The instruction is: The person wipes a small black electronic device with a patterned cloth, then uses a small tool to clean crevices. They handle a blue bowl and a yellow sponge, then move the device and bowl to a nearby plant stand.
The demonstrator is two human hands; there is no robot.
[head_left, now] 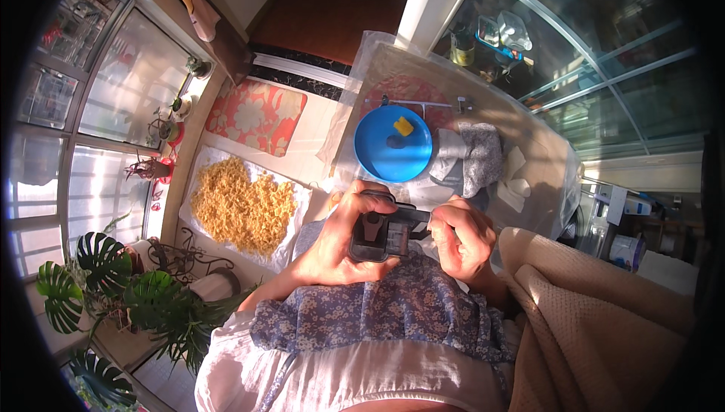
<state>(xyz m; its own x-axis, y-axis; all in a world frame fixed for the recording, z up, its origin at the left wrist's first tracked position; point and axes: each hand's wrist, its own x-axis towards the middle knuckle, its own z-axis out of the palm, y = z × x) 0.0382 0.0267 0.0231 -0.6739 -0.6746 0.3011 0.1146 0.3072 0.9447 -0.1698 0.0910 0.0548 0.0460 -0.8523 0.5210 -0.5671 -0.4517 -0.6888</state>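
Note:
My left hand [345,242] is closed around a small black device [371,236] with a dark screen-like face, its thumb on the top edge. The fingers of my right hand [461,236] are bent at a dark part that juts from the device's right side; whether they pinch it is hard to tell. Beyond my hands, a blue round basin [391,157] with a yellow sponge [403,126] in it stands on the plastic-covered table [493,106]. Grey cloths [481,157] lie to the right of the basin.
A squeegee-like tool [425,104] lies behind the basin, and white gloves or cloths [514,182] lie at its right. Yellowish food pieces [243,208] are spread on a white sheet at the left. Potted plants [164,298] stand lower left; a beige blanket [589,321] hangs at the right.

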